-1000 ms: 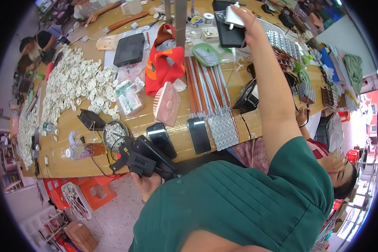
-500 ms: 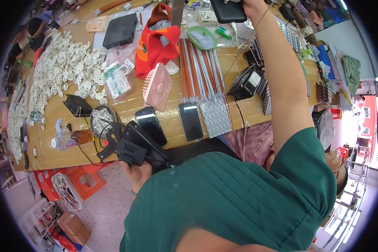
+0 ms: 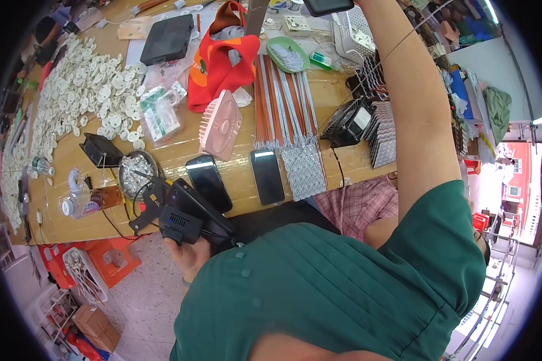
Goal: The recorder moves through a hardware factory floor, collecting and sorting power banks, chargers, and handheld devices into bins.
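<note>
Low left, the left hand [image 3: 188, 257] curls under a black gadget [image 3: 180, 225] slanting down-right. The right hand is past the top edge, near a black slab [image 3: 329, 6]; its grip I can't tell.

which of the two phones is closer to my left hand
The left smartphone, beside the black device in your left hand; the other smartphone lies farther right, next to the silvery patterned sheet.

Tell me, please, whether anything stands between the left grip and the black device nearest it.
Nothing visible does: the left grip holds the black device directly at its vented box, though part of the contact is hidden.
</note>
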`<action>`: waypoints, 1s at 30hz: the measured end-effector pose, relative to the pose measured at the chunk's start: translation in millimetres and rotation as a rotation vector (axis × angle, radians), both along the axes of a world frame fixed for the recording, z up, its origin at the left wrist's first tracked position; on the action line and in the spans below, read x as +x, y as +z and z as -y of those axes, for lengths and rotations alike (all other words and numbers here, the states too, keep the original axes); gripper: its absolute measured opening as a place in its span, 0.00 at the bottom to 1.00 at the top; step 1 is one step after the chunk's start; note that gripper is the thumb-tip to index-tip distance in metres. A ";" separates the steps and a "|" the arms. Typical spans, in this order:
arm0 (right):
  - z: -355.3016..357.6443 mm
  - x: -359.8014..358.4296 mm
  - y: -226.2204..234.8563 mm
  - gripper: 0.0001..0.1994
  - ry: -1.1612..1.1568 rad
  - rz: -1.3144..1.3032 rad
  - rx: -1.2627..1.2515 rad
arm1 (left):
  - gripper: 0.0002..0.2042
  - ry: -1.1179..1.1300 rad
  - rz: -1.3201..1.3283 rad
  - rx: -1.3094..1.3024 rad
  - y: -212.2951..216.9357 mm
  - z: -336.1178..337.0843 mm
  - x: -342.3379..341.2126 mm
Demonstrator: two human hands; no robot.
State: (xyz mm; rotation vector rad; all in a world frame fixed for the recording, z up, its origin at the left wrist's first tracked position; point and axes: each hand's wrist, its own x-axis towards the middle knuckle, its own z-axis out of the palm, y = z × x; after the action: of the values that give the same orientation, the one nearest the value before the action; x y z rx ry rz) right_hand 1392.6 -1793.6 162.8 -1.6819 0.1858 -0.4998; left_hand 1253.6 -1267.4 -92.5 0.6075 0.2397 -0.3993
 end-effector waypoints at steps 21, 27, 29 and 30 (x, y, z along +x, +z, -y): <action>-39.4 -47.4 -48.9 0.06 -0.112 0.047 0.185 | 0.33 0.014 0.006 -0.007 -3.4 -0.6 -1.5; -82.0 -67.7 -113.2 0.15 -0.348 0.141 0.425 | 0.33 0.021 -0.010 0.013 -1.8 2.1 -0.9; -103.9 -74.7 -139.3 0.15 -0.418 0.153 0.459 | 0.33 0.013 -0.002 0.023 4.7 2.4 -1.5; -106.4 -78.2 -161.3 0.12 -0.463 0.096 0.421 | 0.33 0.000 0.002 0.011 4.6 4.3 -1.5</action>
State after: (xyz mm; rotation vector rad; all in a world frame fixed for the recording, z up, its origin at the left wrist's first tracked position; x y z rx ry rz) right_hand 1314.4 -1687.2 1.5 -1.1959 0.5772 -0.8222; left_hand 1252.1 -1271.7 -87.9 0.6187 0.2404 -0.3980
